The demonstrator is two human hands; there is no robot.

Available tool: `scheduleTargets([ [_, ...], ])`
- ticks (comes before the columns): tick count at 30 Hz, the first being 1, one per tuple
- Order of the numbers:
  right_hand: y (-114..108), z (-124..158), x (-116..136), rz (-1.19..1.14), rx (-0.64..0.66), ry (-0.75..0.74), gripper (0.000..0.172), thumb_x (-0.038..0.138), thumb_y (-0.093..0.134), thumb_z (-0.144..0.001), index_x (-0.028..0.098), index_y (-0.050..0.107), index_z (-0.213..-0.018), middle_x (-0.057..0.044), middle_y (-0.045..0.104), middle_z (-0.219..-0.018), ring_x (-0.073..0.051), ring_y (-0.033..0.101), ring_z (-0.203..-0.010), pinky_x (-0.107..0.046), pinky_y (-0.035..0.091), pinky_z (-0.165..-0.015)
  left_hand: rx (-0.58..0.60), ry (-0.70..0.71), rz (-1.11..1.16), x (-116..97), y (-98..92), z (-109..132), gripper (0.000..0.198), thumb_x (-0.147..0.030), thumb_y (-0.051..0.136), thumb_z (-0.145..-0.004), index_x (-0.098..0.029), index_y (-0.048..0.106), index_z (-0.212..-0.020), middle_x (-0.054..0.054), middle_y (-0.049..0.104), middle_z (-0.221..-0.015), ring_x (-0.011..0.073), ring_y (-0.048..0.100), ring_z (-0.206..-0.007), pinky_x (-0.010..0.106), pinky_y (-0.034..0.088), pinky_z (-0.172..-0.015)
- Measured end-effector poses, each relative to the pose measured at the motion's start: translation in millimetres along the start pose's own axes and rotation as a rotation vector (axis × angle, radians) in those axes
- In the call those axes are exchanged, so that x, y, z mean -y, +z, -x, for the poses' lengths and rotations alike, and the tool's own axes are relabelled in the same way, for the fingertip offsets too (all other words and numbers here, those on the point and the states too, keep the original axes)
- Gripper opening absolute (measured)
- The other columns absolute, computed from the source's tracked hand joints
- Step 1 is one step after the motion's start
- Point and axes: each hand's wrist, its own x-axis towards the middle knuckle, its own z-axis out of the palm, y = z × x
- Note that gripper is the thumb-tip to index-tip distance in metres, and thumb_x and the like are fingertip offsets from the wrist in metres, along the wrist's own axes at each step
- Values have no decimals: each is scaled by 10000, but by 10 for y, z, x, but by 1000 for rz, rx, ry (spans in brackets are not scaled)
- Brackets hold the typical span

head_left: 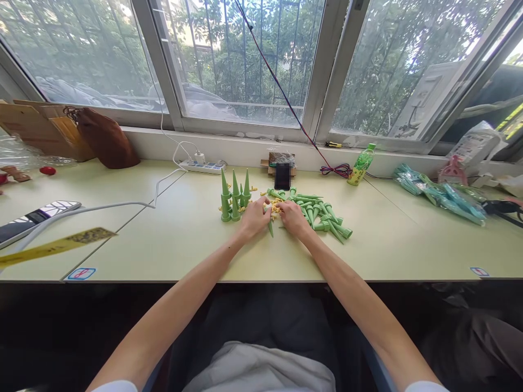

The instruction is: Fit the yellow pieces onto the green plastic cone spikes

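My left hand is closed round a green plastic spike, whose pointed end sticks out below the fingers toward me. Just to the right, my right hand reaches into a pile of small yellow plastic pieces with its fingertips together. Whatever those fingertips pinch is hidden. Left of my hands, several green spikes stand upright in a cluster, with yellow pieces on their sides. A heap of loose green spikes lies to the right, partly behind my right hand.
Behind the heap, a dark phone-like device leans on a small box. A green bottle and coiled cable are at the back right, near teal plastic packets. A power strip with a white cable lies at the back left.
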Motion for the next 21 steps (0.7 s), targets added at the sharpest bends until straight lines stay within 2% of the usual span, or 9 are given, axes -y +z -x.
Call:
scheduleTargets([
  [5,7,-7,-13,-1,-21,-10,337,26,513,-888,153,715,-1126,-144,691,-1097,-238,633,-1012,-315,446,-890,-5,22,2,20,22,-11,120,-236,571,-851,-196,657,-924,-18,556,-542,173,558,-568,276,415,-606],
  [11,34,-22,-37,6,-32,-21,317,40,495,-896,169,723,-1075,-114,720,-994,-228,645,-950,-310,441,-868,5,17,-3,14,24,-17,107,-241,574,-843,-196,667,-871,-11,562,-550,173,558,-574,275,412,-611],
  [15,8,-14,-20,-17,-46,6,319,52,484,-898,161,722,-1080,-126,706,-1022,-233,641,-950,-316,446,-865,-5,18,-4,14,30,-17,115,-245,565,-846,-199,669,-861,-8,562,-548,180,563,-585,278,409,-610],
  [21,-21,-4,18,-246,-190,-13,299,116,465,-920,142,710,-1091,-127,672,-1040,-217,634,-901,-319,489,-852,8,8,3,15,30,-23,133,-237,580,-832,-191,694,-884,4,610,-587,175,582,-587,281,428,-622],
])
